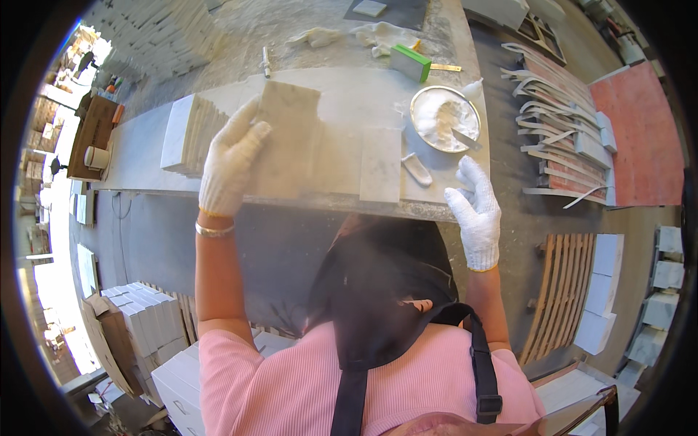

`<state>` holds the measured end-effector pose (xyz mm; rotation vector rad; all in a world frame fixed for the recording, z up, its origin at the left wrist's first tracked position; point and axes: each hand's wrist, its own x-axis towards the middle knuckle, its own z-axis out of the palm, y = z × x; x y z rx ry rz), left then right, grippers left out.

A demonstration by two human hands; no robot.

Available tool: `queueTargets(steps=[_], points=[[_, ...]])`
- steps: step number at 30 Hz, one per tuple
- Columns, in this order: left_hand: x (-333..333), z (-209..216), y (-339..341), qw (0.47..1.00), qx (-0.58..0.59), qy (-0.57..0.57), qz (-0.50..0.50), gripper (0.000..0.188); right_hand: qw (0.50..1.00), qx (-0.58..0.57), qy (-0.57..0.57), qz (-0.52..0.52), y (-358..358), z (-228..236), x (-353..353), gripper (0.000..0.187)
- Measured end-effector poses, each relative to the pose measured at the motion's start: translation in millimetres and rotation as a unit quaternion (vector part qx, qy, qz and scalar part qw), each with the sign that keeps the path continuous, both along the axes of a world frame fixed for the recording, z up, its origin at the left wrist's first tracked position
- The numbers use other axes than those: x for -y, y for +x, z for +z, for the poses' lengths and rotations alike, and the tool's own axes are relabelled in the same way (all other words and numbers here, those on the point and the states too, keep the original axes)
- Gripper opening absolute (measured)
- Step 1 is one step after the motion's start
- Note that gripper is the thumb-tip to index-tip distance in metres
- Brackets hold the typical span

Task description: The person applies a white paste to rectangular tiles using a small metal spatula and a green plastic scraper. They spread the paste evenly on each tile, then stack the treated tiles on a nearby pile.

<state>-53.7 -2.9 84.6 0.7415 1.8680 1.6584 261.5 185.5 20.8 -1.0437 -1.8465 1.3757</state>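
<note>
My left hand (231, 163), in a white knit glove, is closed on the left edge of a grey-white marble tile (287, 134), which is slightly blurred. To its left stands a row of similar tiles (190, 134) on the bench. My right hand (476, 214), gloved too, hangs at the bench's front edge with thumb and fingers apart and nothing in it. Just beyond it sits a round tub of white paste (438, 116) with a flat metal blade (466, 139) resting in it. A small white oblong piece (416, 169) and a pale marble slab (380, 166) lie between the hands.
Farther back on the bench (342, 80) are a green block (411, 63), a yellow strip (446, 67), a crumpled cloth (382, 35) and a slim upright tool (266, 62). Right of the bench, white straps (552, 120) drape over a stack. A slatted pallet (560, 298) lies nearer.
</note>
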Motion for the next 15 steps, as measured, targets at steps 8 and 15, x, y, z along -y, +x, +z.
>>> queueTargets(steps=[8,15], points=[[-17.5,-38.0,-51.5,0.981,-0.130,-0.125,0.076,0.052,0.999,0.013,-0.022,0.042,-0.6,-26.9,7.2,0.057],[-10.2,-25.6,-23.5,0.909,-0.379,-0.157,0.076,0.043,0.990,0.070,-0.076,0.097,-1.2,-46.9,15.6,0.050]])
